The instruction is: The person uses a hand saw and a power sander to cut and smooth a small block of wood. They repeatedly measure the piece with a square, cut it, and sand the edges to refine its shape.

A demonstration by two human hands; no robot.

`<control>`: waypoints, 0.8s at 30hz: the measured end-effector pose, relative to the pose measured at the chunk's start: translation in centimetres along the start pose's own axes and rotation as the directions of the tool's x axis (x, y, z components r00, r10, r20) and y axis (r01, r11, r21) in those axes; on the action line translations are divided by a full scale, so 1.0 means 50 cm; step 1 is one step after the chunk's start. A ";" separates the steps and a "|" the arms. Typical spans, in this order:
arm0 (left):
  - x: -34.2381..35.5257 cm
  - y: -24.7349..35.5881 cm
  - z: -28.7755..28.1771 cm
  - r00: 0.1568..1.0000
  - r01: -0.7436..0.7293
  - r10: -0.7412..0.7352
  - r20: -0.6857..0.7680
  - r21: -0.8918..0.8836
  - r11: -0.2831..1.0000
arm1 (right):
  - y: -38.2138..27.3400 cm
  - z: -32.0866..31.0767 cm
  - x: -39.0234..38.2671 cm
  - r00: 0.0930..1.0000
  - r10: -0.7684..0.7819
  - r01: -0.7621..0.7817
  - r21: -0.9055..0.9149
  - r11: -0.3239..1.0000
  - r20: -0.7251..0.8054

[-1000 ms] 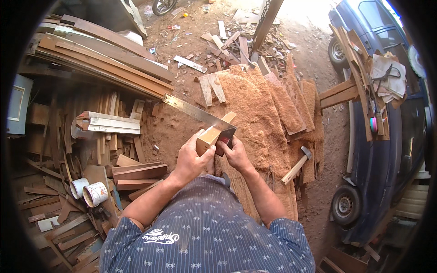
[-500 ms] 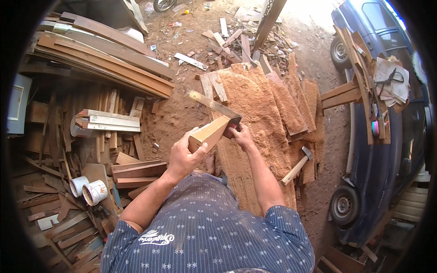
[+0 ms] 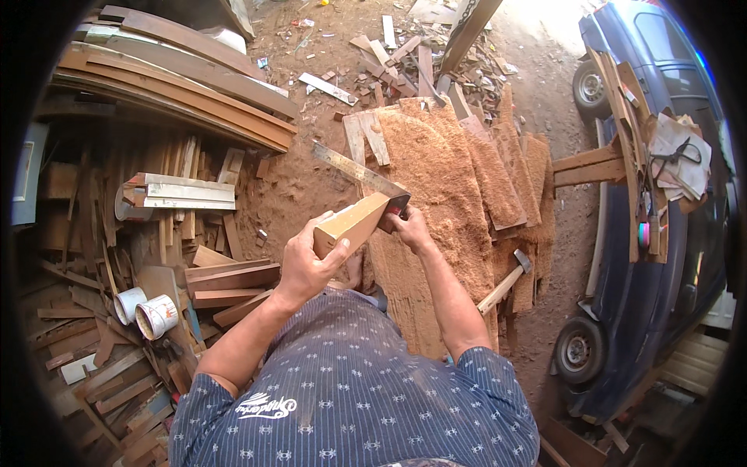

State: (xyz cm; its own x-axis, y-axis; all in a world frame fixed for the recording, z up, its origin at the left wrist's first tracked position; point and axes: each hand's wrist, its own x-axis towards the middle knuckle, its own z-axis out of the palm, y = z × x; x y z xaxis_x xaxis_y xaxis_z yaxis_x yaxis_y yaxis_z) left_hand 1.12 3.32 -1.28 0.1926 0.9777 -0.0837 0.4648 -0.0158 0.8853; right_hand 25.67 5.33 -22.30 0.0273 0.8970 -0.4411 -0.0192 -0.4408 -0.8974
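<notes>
A short, light-brown block of wood [image 3: 352, 221] is gripped near its close end by my left hand [image 3: 303, 263], thumb on one side and fingers on the other. My right hand [image 3: 411, 229] closes round the dark stock of a try square [image 3: 356, 170] at the block's far end. The square's metal blade lies across that end and points off to the far left. Part of the stock is hidden by my fingers. Below and beyond both hands is a plank work surface [image 3: 424, 183] thick with sawdust. A wooden-handled hammer [image 3: 504, 284] rests at its right side.
Long boards [image 3: 179, 86] are stacked at the far left, above loose offcuts [image 3: 233, 282]. Two white buckets [image 3: 156, 316] stand at the left. A post [image 3: 469, 35] rises beyond the planks. At the right is a blue car [image 3: 642, 257], with boards and papers [image 3: 678, 159] beside it.
The view has shifted slightly. My hands have tilted the block and try square a little, and the blade shows more plainly now. Both grips are the same.
</notes>
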 end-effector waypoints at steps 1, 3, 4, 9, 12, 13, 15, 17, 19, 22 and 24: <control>0.001 0.000 -0.001 1.000 0.000 0.000 -0.003 -0.006 1.000 | -0.002 0.003 -0.001 1.000 -0.002 0.002 0.010 1.000 0.000; 0.008 0.012 -0.007 1.000 0.011 -0.011 0.003 0.007 1.000 | -0.002 0.004 0.001 1.000 -0.004 0.004 0.003 1.000 -0.012; 0.016 0.016 -0.007 1.000 0.011 -0.011 0.013 0.016 1.000 | 0.000 0.001 0.004 1.000 -0.007 0.007 0.005 1.000 -0.026; 0.027 0.009 -0.010 0.999 0.039 -0.038 -0.015 0.020 0.999 | 0.072 -0.058 0.046 0.982 0.062 -0.055 0.042 0.998 -0.180; 0.026 -0.015 -0.009 0.999 0.028 -0.028 -0.045 0.003 1.000 | 0.106 -0.100 0.090 0.963 0.100 -0.113 -0.038 0.993 -0.249; 0.025 -0.016 -0.010 0.998 0.048 -0.048 -0.037 -0.021 0.999 | 0.106 -0.108 0.100 0.961 0.098 -0.122 -0.080 0.989 -0.257; 0.032 -0.023 -0.011 0.998 0.063 -0.063 0.004 -0.066 0.996 | 0.138 -0.110 0.133 0.963 0.063 -0.087 -0.079 0.993 -0.262; 0.031 -0.023 -0.014 0.997 0.077 -0.077 0.008 -0.056 0.995 | 0.118 -0.099 0.148 0.969 0.118 -0.167 -0.223 0.960 -0.218; 0.032 -0.028 -0.016 0.997 0.079 -0.079 0.002 -0.059 0.995 | 0.130 -0.098 0.160 0.973 0.112 -0.154 -0.206 0.966 -0.200; 0.035 -0.047 -0.024 0.997 0.071 -0.072 -0.004 -0.064 0.995 | 0.141 -0.095 0.164 0.977 0.067 -0.117 -0.249 0.961 -0.201; 0.035 -0.045 -0.024 0.998 0.061 -0.060 0.014 -0.072 0.995 | 0.147 -0.094 0.165 0.977 0.090 -0.141 -0.269 0.953 -0.193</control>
State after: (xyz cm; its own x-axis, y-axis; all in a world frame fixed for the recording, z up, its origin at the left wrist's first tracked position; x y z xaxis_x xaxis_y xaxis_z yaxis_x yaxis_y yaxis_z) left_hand -0.63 5.34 -2.86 0.1766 0.9738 -0.1436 0.4120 0.0594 0.9093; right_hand 30.45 9.35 -32.57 0.2173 0.8303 -0.5132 0.2471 -0.5554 -0.7940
